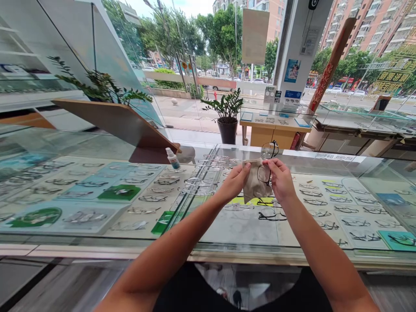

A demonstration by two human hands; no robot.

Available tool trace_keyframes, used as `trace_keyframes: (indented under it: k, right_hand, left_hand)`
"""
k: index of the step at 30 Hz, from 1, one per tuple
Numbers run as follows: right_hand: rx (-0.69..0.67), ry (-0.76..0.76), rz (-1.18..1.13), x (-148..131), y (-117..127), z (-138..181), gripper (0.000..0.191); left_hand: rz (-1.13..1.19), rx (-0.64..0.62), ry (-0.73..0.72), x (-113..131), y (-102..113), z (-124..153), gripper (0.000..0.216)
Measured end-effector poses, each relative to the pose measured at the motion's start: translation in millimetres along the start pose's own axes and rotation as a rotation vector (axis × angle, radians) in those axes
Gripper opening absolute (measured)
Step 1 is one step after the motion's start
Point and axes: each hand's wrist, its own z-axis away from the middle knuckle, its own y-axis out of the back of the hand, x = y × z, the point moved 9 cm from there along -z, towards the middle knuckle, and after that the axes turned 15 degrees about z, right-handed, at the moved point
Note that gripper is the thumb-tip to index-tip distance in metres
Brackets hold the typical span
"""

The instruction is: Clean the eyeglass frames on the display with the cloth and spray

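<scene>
A beige cleaning cloth [255,190] hangs from my left hand [236,181], whose thumb and fingers are closed on its upper edge. My right hand [282,180] pinches a pair of eyeglasses [269,173] near the bridge. The glasses are turned on end, one lens above my fingers and the other in front of the cloth. Both hands are raised over the glass counter [234,249]. On the counter top to the left of my hands, several clear-looking eyeglasses [198,186] lie in a group. Another black-framed pair [272,215] is seen below my right hand.
A small spray bottle [173,159] stands on the counter at the left, close to a slanted brown board [113,121]. Rows of eyeglasses [152,198] lie inside the display case. Beyond the counter are a potted plant [227,130] and a wooden display table [276,134].
</scene>
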Motion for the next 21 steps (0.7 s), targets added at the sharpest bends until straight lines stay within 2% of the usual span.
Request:
trace_keyframes:
  k: [8,13,15,18,21]
  right_hand:
    - [0.006,0.022,-0.101,-5,-3,3,0.035]
    - [0.032,0.028,-0.102,-7,-1,6,0.033]
    - [0.046,0.022,-0.115,-7,0,6,0.033]
    - [0.057,0.007,-0.14,-6,1,6,0.033]
    - [0.042,-0.019,-0.167,-5,-1,7,0.032]
  left_hand:
    - [-0.102,-0.045,0.008,-2,-9,5,0.067]
    - [-0.038,-0.016,-0.09,4,-11,10,0.062]
    - [0.014,0.006,-0.036,-1,-9,13,0.064]
    - [0.102,-0.072,0.057,-6,-18,16,0.068]
    - [0.066,-0.091,0.01,3,-24,16,0.066]
